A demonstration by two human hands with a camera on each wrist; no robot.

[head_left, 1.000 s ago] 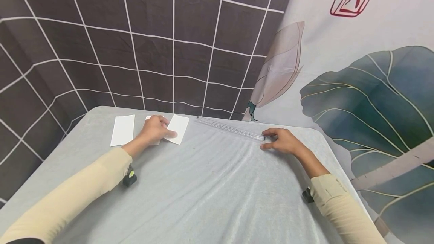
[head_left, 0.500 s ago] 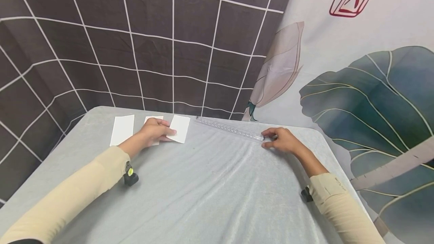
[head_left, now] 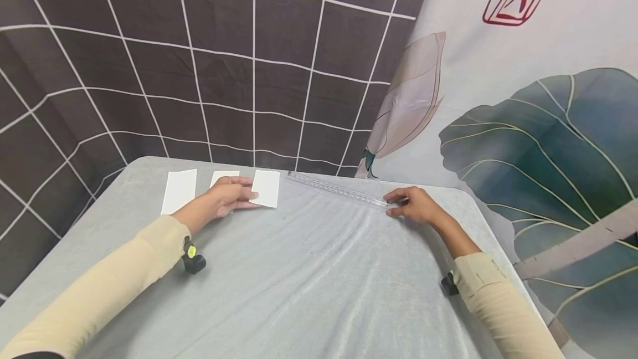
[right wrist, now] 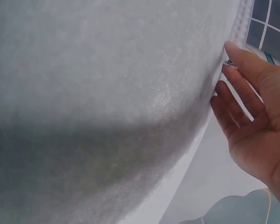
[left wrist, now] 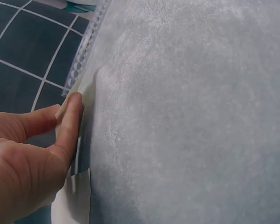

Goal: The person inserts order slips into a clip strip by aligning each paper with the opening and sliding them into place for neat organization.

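Between thumb and fingers, my left hand [head_left: 226, 197] pinches the left edge of a white card [head_left: 266, 188]. In the left wrist view that card is seen nearly edge-on beside the fingertips. A second white card [head_left: 219, 175] lies partly hidden behind this hand, and a third white card [head_left: 180, 191] lies flat further left. To the right, a clear plastic ruler [head_left: 334, 186] slants along the back of the table. My right hand [head_left: 415, 205] has its thumb and index finger on either side of the ruler's near right end, its other fingers loosely bent.
A pale grey cloth covers the table [head_left: 309, 281], with soft creases running across it. Behind its back edge hangs a dark curtain [head_left: 279, 87] with white grid lines. A light curtain [head_left: 498, 71] printed with large leaves hangs at the right.
My left hand has taken the card by its left edge and turned it from slanted to nearly straight. My right hand and the ruler have hardly moved.
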